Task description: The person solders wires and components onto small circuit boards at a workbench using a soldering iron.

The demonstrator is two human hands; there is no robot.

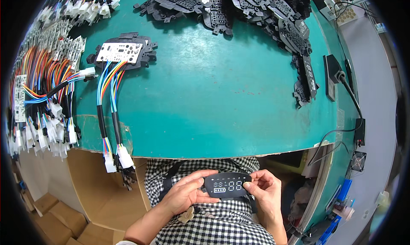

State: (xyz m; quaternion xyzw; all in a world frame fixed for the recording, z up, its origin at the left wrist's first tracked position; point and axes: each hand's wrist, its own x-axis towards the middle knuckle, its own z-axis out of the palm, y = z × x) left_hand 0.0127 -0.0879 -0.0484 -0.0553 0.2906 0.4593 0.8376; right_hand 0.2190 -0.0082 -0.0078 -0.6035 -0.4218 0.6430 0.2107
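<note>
Over my lap, in front of the table edge, I hold a dark display panel [227, 191] with white digit and battery-shaped segments facing up. My left hand [186, 191] pinches its left end, thumb on top and fingers along the edges. At the other end my right hand [264, 189] grips the right side, its thumb pressed on the face. On the table to the left lies a black plastic housing [147, 52] with a white circuit board [119, 52] on it. Coloured wires [112, 80] run from that board to white connectors [125, 156] hanging over the front edge.
Bundles of wired circuit boards [47, 61] are heaped along the left side. A pile of black plastic housings [273, 10] spreads across the back right of the green table [205, 95]. A black cable [352, 97] runs down the right edge. Cardboard boxes [64, 217] stand below at left.
</note>
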